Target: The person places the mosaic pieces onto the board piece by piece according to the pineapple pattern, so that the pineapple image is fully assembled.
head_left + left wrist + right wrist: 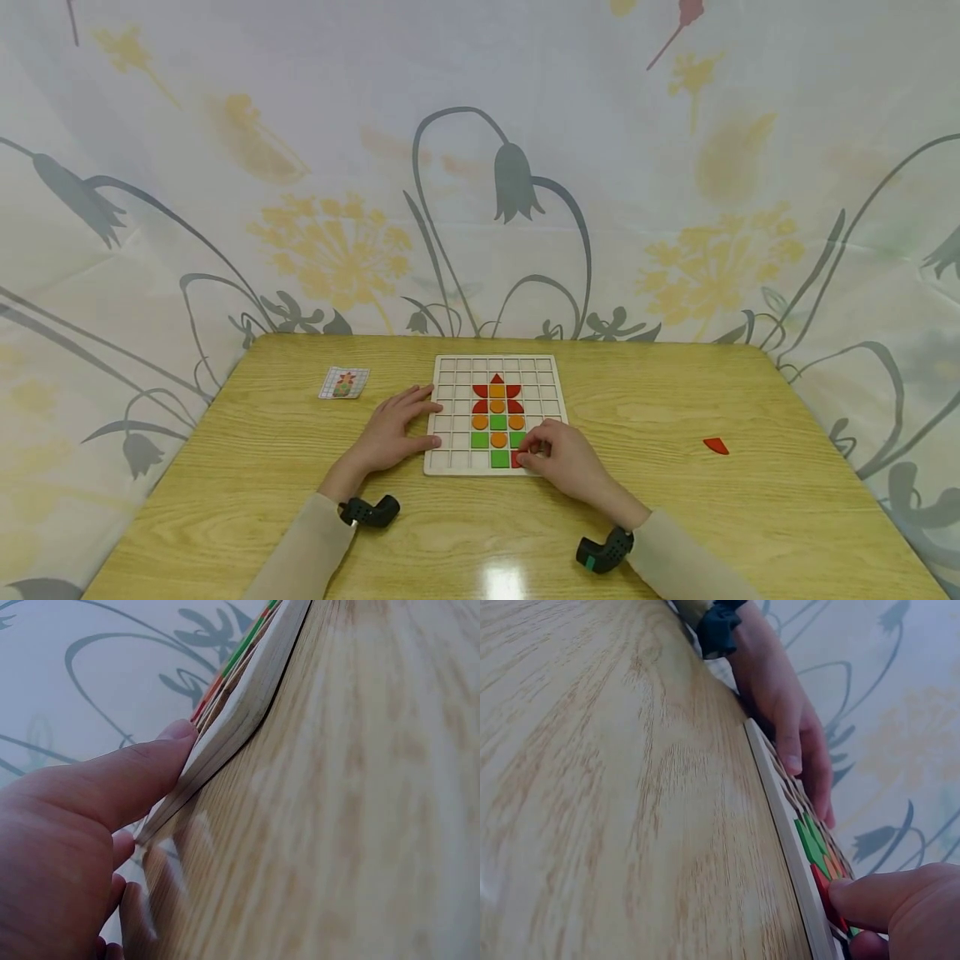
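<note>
A white gridded board (457, 362) lies on the table, with red, orange and green flat pieces set in a figure down its middle columns. My left hand (397, 432) rests at the board's left edge, fingers spread; in the left wrist view the thumb (142, 772) touches the rim. Over the lower right of the figure, my right hand (566, 458) has its thumb and fingers curled at a red piece (515, 459) in the bottom row, beside a green square (499, 459). The right wrist view shows the thumb pinching this red piece (823, 894), whose far part is hidden.
A small card (344, 383) printed with a similar coloured figure on a grid lies left of the board. One loose red quarter-circle piece (716, 446) is on the wooden table (645, 392) to the right. Behind the table hangs a flower-patterned cloth (480, 250).
</note>
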Motion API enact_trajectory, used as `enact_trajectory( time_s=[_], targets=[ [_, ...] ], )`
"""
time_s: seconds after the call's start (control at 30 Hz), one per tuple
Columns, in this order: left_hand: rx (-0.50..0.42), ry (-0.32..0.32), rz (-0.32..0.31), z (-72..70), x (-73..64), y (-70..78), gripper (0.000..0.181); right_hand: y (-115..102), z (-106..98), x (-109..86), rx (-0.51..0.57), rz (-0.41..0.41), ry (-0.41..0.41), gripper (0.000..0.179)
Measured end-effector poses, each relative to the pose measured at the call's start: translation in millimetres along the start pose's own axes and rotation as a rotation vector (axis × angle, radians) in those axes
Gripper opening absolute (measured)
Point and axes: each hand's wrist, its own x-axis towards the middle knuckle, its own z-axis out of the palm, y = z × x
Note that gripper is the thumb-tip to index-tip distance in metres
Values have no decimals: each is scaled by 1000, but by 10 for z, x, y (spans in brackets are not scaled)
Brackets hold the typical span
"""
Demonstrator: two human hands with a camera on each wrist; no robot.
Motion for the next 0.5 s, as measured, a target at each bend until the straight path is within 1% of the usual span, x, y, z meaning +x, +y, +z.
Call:
enact_trajectory(
  time_s=[0.13,0.27,0.4,0.5],
  targets=[
    [-2,0,-2,0,0,3,52,-10,10,7,-21,-1,9,9],
    [10,1,0,11,1,-7,52,-8,16,6,-5,-20,21,8],
    [12,-2,0,10,3,-10,52,22,0,-1,73,-24,21,3],
    [5,-3,0,7,1,-11,52,55,-42,-5,145,-25,16,4]
  ],
)
